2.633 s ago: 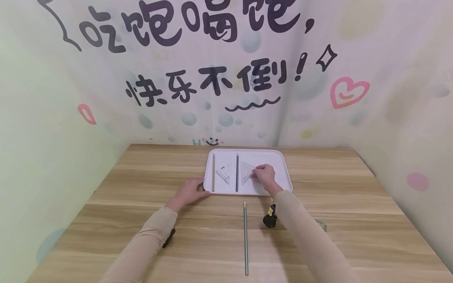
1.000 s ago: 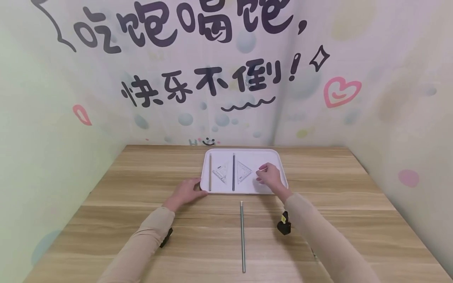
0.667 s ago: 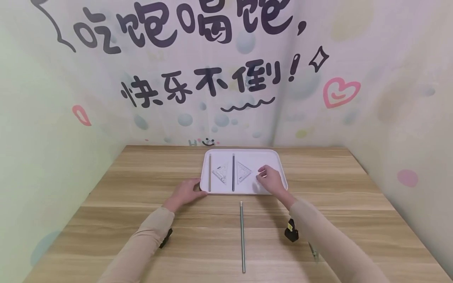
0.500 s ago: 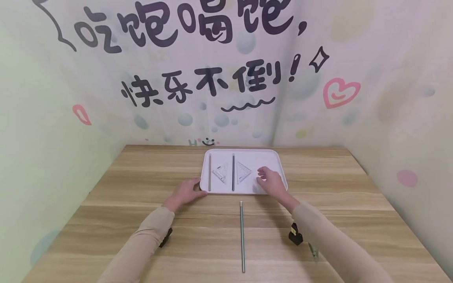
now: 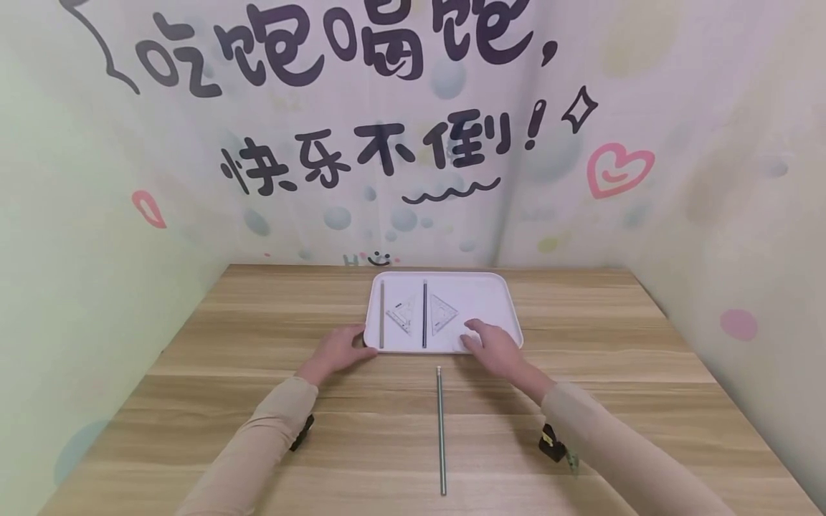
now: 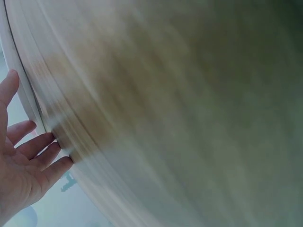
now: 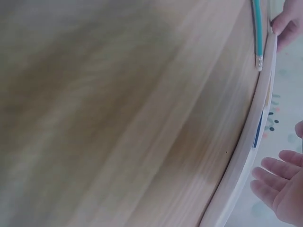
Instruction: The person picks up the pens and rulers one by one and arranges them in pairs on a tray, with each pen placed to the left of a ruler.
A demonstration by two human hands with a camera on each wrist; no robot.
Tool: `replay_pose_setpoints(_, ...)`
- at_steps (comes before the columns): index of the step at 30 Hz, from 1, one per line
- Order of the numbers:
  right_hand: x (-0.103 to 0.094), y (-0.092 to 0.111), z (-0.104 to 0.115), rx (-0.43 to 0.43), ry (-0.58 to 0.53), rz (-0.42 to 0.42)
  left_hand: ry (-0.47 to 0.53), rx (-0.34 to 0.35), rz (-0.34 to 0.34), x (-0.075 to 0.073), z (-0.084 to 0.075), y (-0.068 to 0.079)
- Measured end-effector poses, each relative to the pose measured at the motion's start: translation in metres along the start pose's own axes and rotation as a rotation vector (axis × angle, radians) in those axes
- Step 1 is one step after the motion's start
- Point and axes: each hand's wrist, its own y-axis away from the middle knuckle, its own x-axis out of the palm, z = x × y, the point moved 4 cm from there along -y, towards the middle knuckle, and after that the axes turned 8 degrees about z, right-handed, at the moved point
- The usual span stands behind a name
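At the front left corner of a white tray rests my left hand, thumb along the front edge and fingers by the side. The left wrist view shows this hand's fingers loosely extended. My right hand hovers over the tray's front right part, holding nothing, its fingers apart. Inside the tray lie a brown pencil, a clear set square, a dark pencil and a second clear set square, in that order from the left.
A green pencil with a white end lies on the wooden table in front of the tray. Black wrist-worn devices hang below the sleeves. Behind the table is a printed wall cloth.
My right hand has let go of the right set square, which now lies beside the dark pencil. It has drawn back toward the tray's front edge, fingers spreading. My left hand has stayed put.
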Motion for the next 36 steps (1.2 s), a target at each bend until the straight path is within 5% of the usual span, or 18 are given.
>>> replay_pose_setpoints(4, 0.002, 0.008, 0.003, -0.046, 0.063, 0.022, -0.014, 0.041, -0.020, -0.001, 0.000, 0.001)
replay_pose_setpoints(19, 0.010, 0.045, 0.038, -0.162, 0.206, 0.097, -0.050, -0.011, -0.009, 0.001, -0.002, -0.003)
replay_pose_setpoints(36, 0.012, 0.061, 0.041, -0.099, 0.192, 0.103, -0.035, -0.001, -0.018, 0.002, -0.001, -0.003)
